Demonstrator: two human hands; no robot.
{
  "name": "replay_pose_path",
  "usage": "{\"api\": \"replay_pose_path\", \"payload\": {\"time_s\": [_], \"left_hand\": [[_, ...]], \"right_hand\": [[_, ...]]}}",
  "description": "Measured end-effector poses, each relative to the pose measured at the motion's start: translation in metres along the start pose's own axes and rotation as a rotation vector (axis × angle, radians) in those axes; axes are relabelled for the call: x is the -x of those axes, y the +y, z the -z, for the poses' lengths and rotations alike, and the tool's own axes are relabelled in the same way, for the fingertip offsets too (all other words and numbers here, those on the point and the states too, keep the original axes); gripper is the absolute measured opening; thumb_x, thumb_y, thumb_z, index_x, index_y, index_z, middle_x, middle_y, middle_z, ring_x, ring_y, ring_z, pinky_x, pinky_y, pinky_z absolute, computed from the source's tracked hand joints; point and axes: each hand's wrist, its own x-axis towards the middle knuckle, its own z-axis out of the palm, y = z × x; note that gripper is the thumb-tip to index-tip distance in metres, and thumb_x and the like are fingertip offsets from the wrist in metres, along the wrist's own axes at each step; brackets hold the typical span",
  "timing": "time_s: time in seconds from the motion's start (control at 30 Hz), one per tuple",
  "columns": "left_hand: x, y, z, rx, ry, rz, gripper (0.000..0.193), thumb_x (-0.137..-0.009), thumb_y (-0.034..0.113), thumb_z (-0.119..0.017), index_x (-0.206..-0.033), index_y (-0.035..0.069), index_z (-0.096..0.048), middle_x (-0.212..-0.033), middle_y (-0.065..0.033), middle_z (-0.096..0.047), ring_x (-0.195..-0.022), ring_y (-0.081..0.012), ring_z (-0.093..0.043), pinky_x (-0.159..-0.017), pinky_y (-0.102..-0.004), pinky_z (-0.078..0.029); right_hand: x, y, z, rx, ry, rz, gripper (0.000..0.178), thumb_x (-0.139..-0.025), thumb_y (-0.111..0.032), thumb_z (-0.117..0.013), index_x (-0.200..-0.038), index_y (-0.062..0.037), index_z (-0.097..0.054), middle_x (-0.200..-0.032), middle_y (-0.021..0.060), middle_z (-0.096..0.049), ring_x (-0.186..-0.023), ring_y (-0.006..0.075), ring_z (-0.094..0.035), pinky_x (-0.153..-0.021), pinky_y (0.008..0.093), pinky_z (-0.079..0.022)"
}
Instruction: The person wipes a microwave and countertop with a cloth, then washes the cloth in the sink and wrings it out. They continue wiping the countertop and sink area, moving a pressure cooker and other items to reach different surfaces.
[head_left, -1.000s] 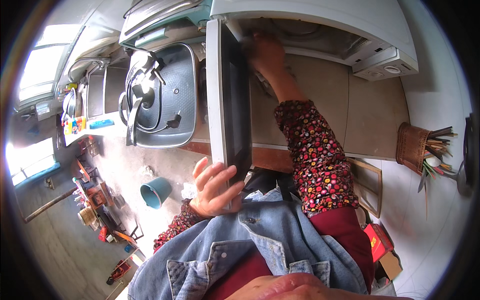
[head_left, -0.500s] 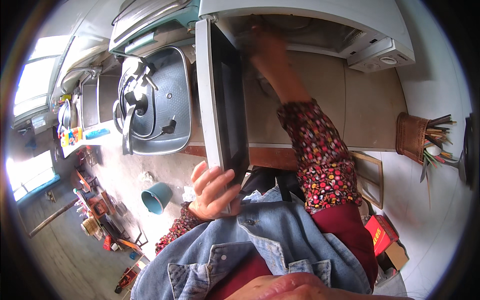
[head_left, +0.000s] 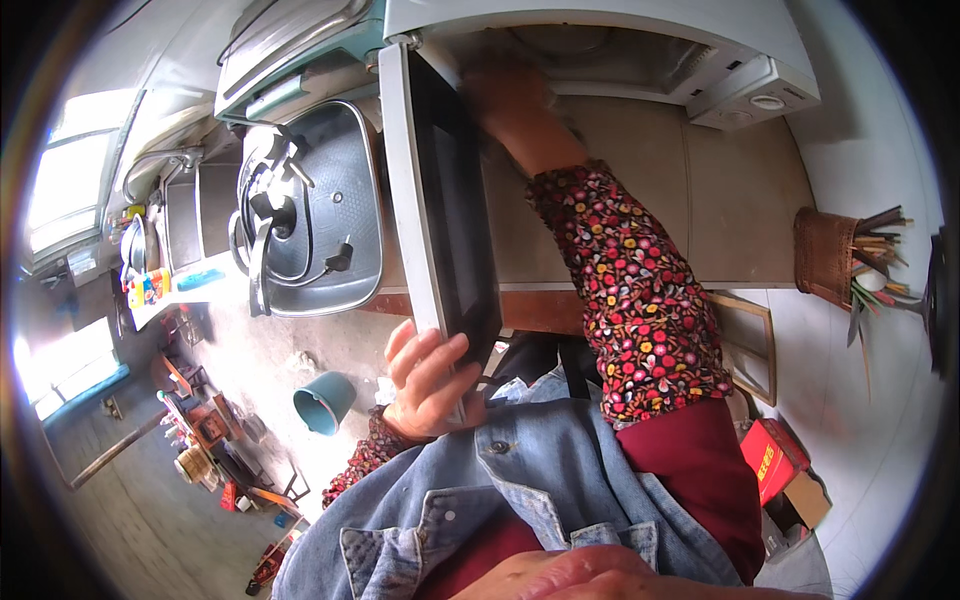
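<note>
A white microwave oven (head_left: 620, 22) stands at the top of the view, and its door (head_left: 412, 190) is swung out toward me. My left hand (head_left: 432, 385) grips the near end of that door, fingers curled over its white edge. Inside the oven's opening, by the hinge side, reaches my right hand (head_left: 505, 95). It is smeared by motion and dim, so its fingers and anything in them cannot be made out. A flowered sleeve (head_left: 645, 310) covers the right forearm.
Left of the door sits a dark square electric pan (head_left: 345, 215) with a cord and plug in it. Beyond are a teal-and-silver appliance (head_left: 300, 85) and a sink (head_left: 180, 215). A brown utensil basket (head_left: 823, 250) hangs right. A bucket (head_left: 325, 402) stands on the floor.
My right hand and forearm have shifted left and slightly away from me, toward the oven's hinge side. My left hand keeps its grip on the door. The whole view has moved slightly.
</note>
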Motion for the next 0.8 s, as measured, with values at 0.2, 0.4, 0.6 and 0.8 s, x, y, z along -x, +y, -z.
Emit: {"api": "replay_pose_path", "payload": {"time_s": [0.2,0.4,0.6,0.8], "left_hand": [[0.002,-0.004,-0.003,-0.014,0.028,0.01,0.026,-0.079,0.022,-0.067,-0.102,0.01,-0.064,-0.124,-0.0126,-0.062,-0.123,-0.0333,-0.051,-0.108,-0.0556,-0.036],[0.002,-0.004,-0.002,-0.018,0.043,0.023,0.023,-0.078,0.016,-0.066,-0.1,0.007,-0.065,-0.124,-0.0128,-0.062,-0.124,-0.033,-0.051,-0.109,-0.0556,-0.035],[0.008,-0.006,-0.001,-0.026,0.012,-0.004,0.028,-0.083,0.021,-0.062,-0.106,0.006,-0.06,-0.128,-0.0174,-0.058,-0.127,-0.0392,-0.046,-0.107,-0.0589,-0.036],[0.006,-0.006,-0.006,0.025,0.043,0.01,0.027,-0.081,0.021,-0.064,-0.105,0.008,-0.06,-0.127,-0.0143,-0.06,-0.126,-0.0369,-0.047,-0.107,-0.0592,-0.036]], "right_hand": [[0.021,0.011,0.005,0.072,0.065,0.023,0.021,-0.084,-0.023,-0.059,-0.093,-0.0103,-0.074,-0.097,0.0127,-0.07,-0.093,0.0313,-0.069,-0.076,0.0461,-0.056],[0.072,0.065,0.032,0.141,0.267,0.073,0.025,-0.084,-0.022,-0.06,-0.105,-0.0119,-0.07,-0.107,0.0115,-0.064,-0.102,0.0309,-0.063,-0.077,0.0444,-0.054],[0.088,0.123,0.063,0.383,0.132,-0.117,0.03,-0.082,-0.025,-0.065,-0.106,-0.0078,-0.066,-0.107,0.0131,-0.062,-0.098,0.0309,-0.063,-0.074,0.0431,-0.055],[0.085,0.126,0.044,0.469,-0.023,-0.269,0.031,-0.082,-0.023,-0.064,-0.106,-0.0022,-0.065,-0.107,0.0144,-0.062,-0.095,0.0323,-0.066,-0.074,0.0428,-0.057]]}}
